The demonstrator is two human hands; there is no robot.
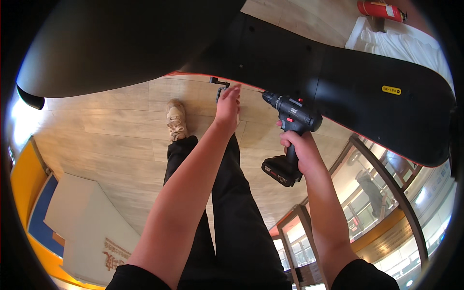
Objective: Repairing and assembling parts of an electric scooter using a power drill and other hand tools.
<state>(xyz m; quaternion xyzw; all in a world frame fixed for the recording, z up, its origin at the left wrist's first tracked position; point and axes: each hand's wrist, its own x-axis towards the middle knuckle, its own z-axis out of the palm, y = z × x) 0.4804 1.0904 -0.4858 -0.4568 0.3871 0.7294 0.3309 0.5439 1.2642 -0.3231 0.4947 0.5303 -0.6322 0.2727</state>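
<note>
In my right hand (pixel 300 147) is a black cordless drill (pixel 296 113) with red switches, its battery low and its chuck pointing left and up toward the edge of a long black panel (pixel 353 79). The panel has a red rim and a small yellow label. My left hand (pixel 228 106) is raised just below that rim, its fingers drawn together; what they hold, if anything, is too small to make out. Beside these fingers a black bracket-like part (pixel 221 82) shows, partly hidden by the hand.
A large dark curved surface (pixel 116 48) fills the upper left. My beige shoe (pixel 177 118) stands on the wood-look floor (pixel 116 125). At the far right lie a red fire extinguisher (pixel 382 10) and white cloth (pixel 398 46). A white box (pixel 92 222) is lower left; framed glass (pixel 372 188) is lower right.
</note>
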